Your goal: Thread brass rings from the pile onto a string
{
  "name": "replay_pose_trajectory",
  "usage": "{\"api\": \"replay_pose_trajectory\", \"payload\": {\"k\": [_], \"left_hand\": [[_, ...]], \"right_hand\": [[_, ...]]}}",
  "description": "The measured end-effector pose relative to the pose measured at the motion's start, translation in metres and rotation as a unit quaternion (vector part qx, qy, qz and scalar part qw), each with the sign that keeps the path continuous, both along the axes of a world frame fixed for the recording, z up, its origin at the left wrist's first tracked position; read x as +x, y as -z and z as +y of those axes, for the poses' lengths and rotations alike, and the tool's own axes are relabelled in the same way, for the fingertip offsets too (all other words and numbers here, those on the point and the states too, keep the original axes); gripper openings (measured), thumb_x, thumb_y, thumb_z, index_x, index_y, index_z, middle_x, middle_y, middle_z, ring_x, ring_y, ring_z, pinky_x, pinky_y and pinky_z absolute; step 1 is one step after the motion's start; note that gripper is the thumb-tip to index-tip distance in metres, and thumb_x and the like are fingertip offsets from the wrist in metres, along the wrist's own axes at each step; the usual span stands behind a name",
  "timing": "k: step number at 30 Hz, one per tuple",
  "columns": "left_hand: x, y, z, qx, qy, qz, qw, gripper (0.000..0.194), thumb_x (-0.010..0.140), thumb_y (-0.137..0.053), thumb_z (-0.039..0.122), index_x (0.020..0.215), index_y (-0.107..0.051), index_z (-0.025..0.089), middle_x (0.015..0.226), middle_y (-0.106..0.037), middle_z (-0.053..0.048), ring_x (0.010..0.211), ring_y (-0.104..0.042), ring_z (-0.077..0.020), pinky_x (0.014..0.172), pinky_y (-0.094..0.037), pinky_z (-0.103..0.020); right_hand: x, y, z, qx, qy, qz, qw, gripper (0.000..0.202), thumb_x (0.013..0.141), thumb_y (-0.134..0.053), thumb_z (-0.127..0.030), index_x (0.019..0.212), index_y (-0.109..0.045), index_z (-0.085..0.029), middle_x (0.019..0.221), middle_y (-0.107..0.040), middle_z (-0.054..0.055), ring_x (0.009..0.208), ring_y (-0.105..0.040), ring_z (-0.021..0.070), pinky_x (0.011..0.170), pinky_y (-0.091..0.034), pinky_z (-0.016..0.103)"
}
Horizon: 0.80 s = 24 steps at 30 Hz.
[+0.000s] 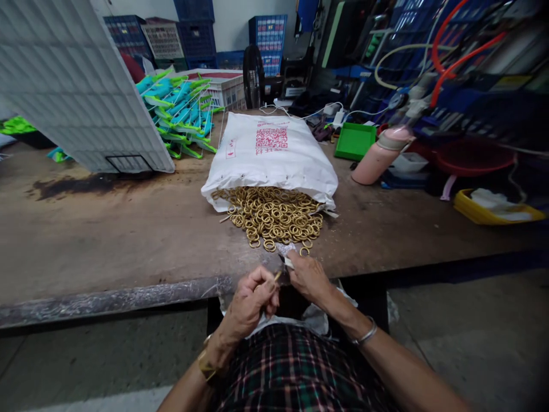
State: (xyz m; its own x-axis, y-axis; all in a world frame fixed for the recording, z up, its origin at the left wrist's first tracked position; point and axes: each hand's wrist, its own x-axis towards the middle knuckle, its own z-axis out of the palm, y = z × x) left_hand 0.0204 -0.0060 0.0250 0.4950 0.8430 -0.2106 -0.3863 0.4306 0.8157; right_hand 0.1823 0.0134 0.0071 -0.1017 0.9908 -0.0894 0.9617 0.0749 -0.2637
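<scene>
My left hand (257, 294) is closed in a pinch on a brass-coloured ring (277, 276), just in front of the table edge. Beside it, my right hand (307, 276) grips a small knife (286, 261) with a pale handle, its dark blade pointing left. Many similar rings (278, 214) spill from the open mouth of a white sack (244, 143) with red print, lying on the brown table (163, 229). A small silvery patch (286, 249) lies between the rings and my right hand.
A grey ribbed panel (98, 86) stands at the left, with green and blue plastic pieces (182, 111) behind it. To the right are a green tray (355, 141), a pink bottle (377, 160) and a yellow tray (476, 212). A black fan (254, 74) stands behind the sack.
</scene>
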Motion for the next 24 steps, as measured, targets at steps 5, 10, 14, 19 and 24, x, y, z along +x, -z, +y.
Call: {"api": "replay_pose_trajectory", "payload": {"k": [5,10,14,19,24], "left_hand": [[0.004,-0.007,0.005,-0.057,-0.011,-0.075,0.996,0.03,0.073,-0.061,0.042,0.072,-0.046,0.016,0.069,-0.055,0.0,0.041,-0.04,-0.0033,0.033,-0.03,-0.014],[-0.001,0.0,0.01,-0.08,-0.038,-0.07,0.994,0.025,0.075,-0.06,0.034,0.071,-0.045,0.015,0.074,-0.056,-0.002,0.047,-0.045,-0.005,0.034,-0.03,-0.014],[-0.005,0.005,0.011,-0.114,-0.039,-0.087,0.989,0.018,0.074,-0.059,0.025,0.086,-0.048,0.018,0.069,-0.057,-0.001,0.048,-0.048,-0.0079,0.036,-0.032,-0.015],[-0.004,0.013,0.015,-0.141,-0.046,-0.113,0.983,0.019,0.071,-0.062,0.028,0.081,-0.055,0.013,0.071,-0.056,-0.003,0.057,-0.053,-0.0099,0.039,-0.036,-0.016],[-0.003,0.017,0.019,-0.163,-0.083,-0.111,0.977,0.023,0.07,-0.065,0.031,0.066,-0.053,0.012,0.073,-0.057,-0.004,0.065,-0.056,-0.0117,0.042,-0.038,-0.016]], "right_hand": [[0.022,0.009,-0.006,0.108,0.074,0.02,0.991,0.019,0.077,-0.044,-0.018,0.091,-0.056,-0.018,0.071,-0.064,0.005,0.063,-0.057,0.0167,0.056,-0.029,0.025],[0.034,0.014,-0.008,0.114,0.141,-0.046,0.982,0.025,0.082,-0.048,-0.035,0.1,-0.052,-0.019,0.085,-0.066,0.006,0.065,-0.059,0.0175,0.053,-0.027,0.025],[0.033,0.012,-0.006,0.081,0.135,-0.087,0.984,0.019,0.084,-0.046,-0.031,0.098,-0.053,-0.021,0.088,-0.065,0.005,0.064,-0.059,0.0173,0.051,-0.026,0.026],[0.028,0.009,-0.005,0.052,0.132,-0.118,0.983,0.018,0.084,-0.041,-0.019,0.098,-0.052,-0.019,0.088,-0.065,0.007,0.063,-0.059,0.0174,0.052,-0.027,0.026],[0.029,0.012,-0.004,0.044,0.116,-0.104,0.987,0.02,0.08,-0.041,-0.013,0.096,-0.053,-0.016,0.085,-0.065,0.008,0.065,-0.058,0.0176,0.054,-0.028,0.027]]}}
